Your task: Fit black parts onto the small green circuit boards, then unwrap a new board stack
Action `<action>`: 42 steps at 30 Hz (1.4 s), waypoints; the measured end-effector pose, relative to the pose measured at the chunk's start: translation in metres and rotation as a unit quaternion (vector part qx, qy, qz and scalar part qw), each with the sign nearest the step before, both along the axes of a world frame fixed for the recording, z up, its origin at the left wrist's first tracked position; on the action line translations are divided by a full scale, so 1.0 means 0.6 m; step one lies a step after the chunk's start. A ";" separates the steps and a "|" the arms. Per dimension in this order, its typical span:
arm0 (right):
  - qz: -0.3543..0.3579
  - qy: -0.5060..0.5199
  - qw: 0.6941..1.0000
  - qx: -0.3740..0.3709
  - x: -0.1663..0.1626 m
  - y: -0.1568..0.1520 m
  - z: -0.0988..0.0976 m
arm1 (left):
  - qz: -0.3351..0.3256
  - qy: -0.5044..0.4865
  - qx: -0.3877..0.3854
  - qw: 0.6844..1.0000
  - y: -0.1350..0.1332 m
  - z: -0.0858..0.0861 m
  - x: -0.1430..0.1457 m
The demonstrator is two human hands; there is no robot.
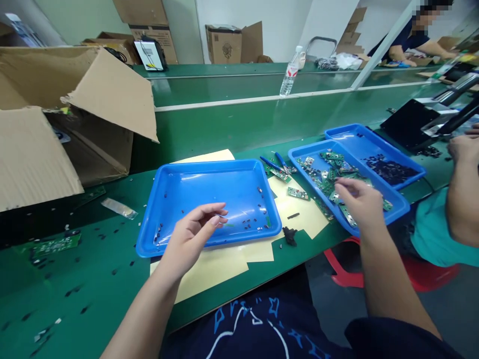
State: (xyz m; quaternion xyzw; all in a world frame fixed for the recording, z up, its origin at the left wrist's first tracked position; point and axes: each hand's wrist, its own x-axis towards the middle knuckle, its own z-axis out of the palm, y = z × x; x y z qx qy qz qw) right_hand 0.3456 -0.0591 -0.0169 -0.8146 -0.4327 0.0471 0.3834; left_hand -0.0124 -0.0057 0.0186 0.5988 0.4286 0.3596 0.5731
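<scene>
My left hand (194,234) hovers over the front of a blue tray (209,187), which has small dark parts scattered on its bottom. Its fingers are loosely curled with the thumb apart, and I see nothing held. At the right, my right hand (361,202) reaches over a second blue tray (396,202) with many small green circuit boards (333,177). Its thumb and fingertips come together among the boards; whatever is between them is hidden. Between the trays lie blue-handled pliers (275,162) and a loose circuit board (298,193) on yellow paper (310,214).
An open cardboard box (108,94) stands at the left. A third blue tray (355,134) with black pieces sits beyond the boards. A water bottle (291,72) stands on the ledge behind. A co-worker's arm (464,194) is close at the right, near a red stool (344,274).
</scene>
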 end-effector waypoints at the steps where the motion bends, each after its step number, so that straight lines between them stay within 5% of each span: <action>1: 0.057 0.046 0.997 0.011 -0.025 -0.013 -0.001 | 0.007 0.014 0.020 1.000 -0.003 0.008 -0.003; 3: 0.186 0.111 0.976 -0.016 -0.075 -0.038 -0.011 | 0.021 0.048 0.063 0.997 -0.011 0.024 -0.011; 5: 0.239 0.145 0.958 -0.055 -0.115 -0.059 -0.028 | 0.033 0.074 0.100 0.992 -0.024 0.033 -0.020; 11: 0.205 0.130 0.964 -0.110 -0.133 -0.074 -0.057 | 0.098 0.213 0.101 0.967 -0.074 0.010 -0.075; 17: 0.269 0.012 0.921 -0.281 -0.084 -0.057 -0.051 | 0.147 0.414 0.039 0.898 -0.116 -0.017 -0.148; 21: 0.208 -0.091 0.907 -0.356 -0.066 -0.050 -0.048 | 0.192 0.469 0.006 0.862 -0.136 -0.026 -0.169; 23: 0.205 -0.090 0.914 -0.339 -0.061 -0.053 -0.042 | 0.190 0.464 0.013 0.865 -0.138 -0.028 -0.168; 26: 0.207 -0.095 0.949 -0.219 -0.057 -0.065 -0.040 | 0.163 0.456 0.061 0.873 -0.126 -0.024 -0.154; 30: 0.159 -0.228 0.951 -0.134 -0.064 -0.082 -0.066 | 0.030 0.437 0.230 0.869 -0.070 -0.005 -0.096; 34: 0.113 -0.275 0.945 -0.133 -0.093 -0.080 -0.100 | -0.158 0.416 0.365 0.818 0.010 0.016 0.033; 39: 0.153 -0.255 0.950 -0.098 -0.120 -0.053 -0.096 | -0.266 0.473 0.403 0.737 0.093 0.004 0.223; 42: 0.163 -0.238 0.956 -0.055 -0.110 -0.049 -0.078 | -0.256 0.494 0.400 0.728 0.123 -0.019 0.297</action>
